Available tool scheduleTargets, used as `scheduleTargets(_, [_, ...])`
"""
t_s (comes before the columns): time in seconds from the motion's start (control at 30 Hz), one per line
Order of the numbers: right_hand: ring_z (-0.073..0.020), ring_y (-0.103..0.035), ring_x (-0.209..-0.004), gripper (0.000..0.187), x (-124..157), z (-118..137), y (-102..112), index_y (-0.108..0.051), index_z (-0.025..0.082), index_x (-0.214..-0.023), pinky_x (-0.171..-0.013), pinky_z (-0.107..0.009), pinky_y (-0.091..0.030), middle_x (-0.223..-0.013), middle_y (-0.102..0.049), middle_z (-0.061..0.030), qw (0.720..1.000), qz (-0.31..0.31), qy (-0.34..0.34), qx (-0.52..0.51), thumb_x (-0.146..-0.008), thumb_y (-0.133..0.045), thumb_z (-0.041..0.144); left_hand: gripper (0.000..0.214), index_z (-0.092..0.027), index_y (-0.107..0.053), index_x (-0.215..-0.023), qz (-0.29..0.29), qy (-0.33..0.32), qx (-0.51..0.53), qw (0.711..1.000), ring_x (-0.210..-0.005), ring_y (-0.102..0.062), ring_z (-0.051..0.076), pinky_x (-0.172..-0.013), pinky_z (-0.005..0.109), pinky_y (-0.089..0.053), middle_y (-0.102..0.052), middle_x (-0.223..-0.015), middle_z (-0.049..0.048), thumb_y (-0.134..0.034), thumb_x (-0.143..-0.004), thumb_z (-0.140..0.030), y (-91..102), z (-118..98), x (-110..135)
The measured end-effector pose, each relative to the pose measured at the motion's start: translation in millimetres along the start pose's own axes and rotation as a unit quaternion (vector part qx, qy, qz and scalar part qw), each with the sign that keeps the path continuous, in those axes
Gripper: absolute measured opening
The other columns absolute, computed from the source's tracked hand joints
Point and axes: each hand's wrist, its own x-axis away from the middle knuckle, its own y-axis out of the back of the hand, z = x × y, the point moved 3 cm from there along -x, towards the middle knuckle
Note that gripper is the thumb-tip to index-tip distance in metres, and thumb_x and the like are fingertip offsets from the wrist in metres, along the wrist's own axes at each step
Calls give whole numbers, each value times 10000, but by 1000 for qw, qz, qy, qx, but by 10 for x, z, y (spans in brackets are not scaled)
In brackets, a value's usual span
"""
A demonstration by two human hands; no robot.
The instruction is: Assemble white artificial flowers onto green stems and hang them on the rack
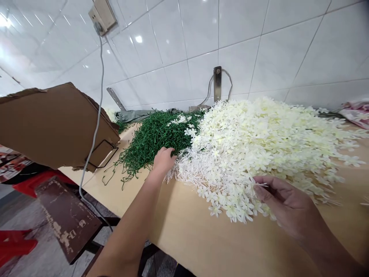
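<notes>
My left hand [164,159] reaches to where a heap of green plastic stems [155,134] meets a pile of thin white stamens [193,167]. Its thumb and fingertips look slightly apart, and nothing clear shows between them. On the right, my right hand [285,196] is closed in a pinch on a thin white stamen [261,184]. That hand is over the near edge of a large mound of white artificial flowers [259,134] with pale yellow centres. A few loose white blossoms [190,132] lie on the green heap.
Everything lies on a light wooden table [184,227] against a tiled wall [196,34]. A cardboard box [52,127] stands at left, with a grey cable [98,115] hanging from a socket [102,17] in front of it. A worn brown bench [66,215] and red stools [17,246] are below.
</notes>
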Motion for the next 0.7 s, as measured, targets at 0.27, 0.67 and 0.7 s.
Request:
scheduleTargets(0.27, [-153, -579, -613, 276, -6, -2, 34, -611, 185, -784, -561, -218, -482, -638, -609, -11, 998, 52, -14, 34, -624, -652, 406, 156, -207, -656, -780, -22, 10, -21, 999, -818, -558, 205, -702, 276, -400, -585, -860, 63, -513, -745, -260, 109, 79, -116])
scheduleTargets(0.67, [-139, -524, -647, 234, 34, -62, -29, -555, 210, -793, -581, -214, -432, -661, -568, 6, 997, 77, -11, 16, -723, -572, 432, 112, -175, -540, -732, -172, 94, 182, 964, -593, -502, 148, -544, 240, -342, -577, -660, 23, -471, -722, -262, 527, 207, -264])
scheduleTargets(0.7, [-137, -516, -642, 233, 28, -72, -28, -551, 210, -788, -578, -213, -428, -658, -560, 8, 996, 85, -9, 18, -723, -576, 433, 109, -170, -532, -723, -177, 98, 213, 956, -563, -489, 135, -521, 232, -338, -570, -644, 17, -467, -719, -258, 542, 216, -286])
